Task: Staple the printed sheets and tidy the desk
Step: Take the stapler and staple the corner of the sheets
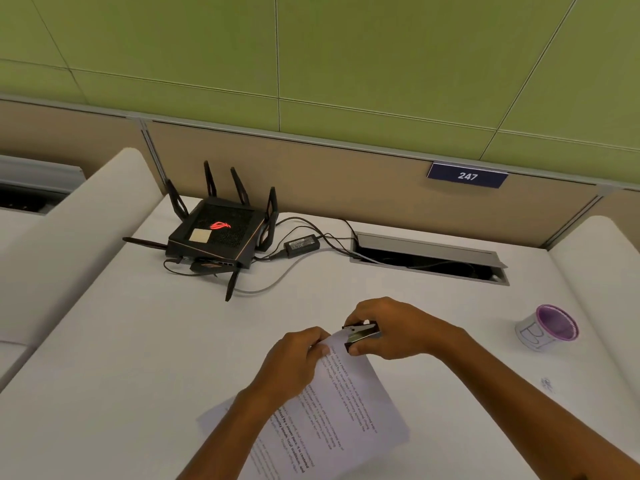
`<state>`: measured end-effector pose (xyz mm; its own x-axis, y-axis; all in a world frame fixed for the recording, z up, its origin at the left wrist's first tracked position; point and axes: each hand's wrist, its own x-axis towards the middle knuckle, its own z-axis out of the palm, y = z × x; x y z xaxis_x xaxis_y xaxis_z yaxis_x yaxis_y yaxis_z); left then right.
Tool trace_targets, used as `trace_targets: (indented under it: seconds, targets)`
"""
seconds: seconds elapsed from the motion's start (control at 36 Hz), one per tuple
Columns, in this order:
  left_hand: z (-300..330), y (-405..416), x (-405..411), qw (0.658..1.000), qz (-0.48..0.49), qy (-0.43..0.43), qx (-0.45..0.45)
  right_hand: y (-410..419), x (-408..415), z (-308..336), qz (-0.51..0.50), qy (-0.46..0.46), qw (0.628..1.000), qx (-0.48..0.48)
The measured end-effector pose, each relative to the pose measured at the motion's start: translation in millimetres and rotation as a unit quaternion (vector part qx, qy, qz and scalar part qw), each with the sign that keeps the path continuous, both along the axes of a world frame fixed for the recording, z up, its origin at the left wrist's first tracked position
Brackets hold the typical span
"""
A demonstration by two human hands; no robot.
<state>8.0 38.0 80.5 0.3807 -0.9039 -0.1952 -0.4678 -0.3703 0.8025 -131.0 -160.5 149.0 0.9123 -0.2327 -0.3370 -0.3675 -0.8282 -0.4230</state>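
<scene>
- Two bare hands meet at the lower middle of the frame, above a white desk [138, 341].
- The left hand [294, 362] pinches the far corner of the printed sheets [346, 403] between thumb and fingers; how many sheets there are cannot be told.
- The right hand [391, 327] is closed around a small dark stapler [360, 336], whose mouth sits at that same paper corner; the hand covers most of the stapler, so whether it is pressed down is unclear.
- The sheets run from the hands toward the bottom edge, where they are cut off; the left forearm covers part of them, and the print is too blurred to read.
- A black router [216, 233] with several antennas stands at the upper left of the desk, a red logo glowing on top and a pale sticker beside it.
- A power brick [301, 244] lies just right of the router, its cables trailing into an open cable hatch [429, 258]; the inside of the hatch is dark.
- A purple-rimmed cup [547, 329] stands at the right, well apart from the hands, its markings unreadable.
- A blue plate [467, 175] on the partition reads 247.
</scene>
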Motion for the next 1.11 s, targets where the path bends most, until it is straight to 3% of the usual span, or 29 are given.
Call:
trace_targets:
  seconds: [0.58,1.11]
  targets:
    - [9,14,-7,0.996,-0.053,-0.067,0.018,39,2,13,0.044,0.043,0.994,-0.089]
    - [14,19,-10,0.994,-0.064,-0.084,0.021,51,-1,27,0.057,0.023,0.991,-0.122]
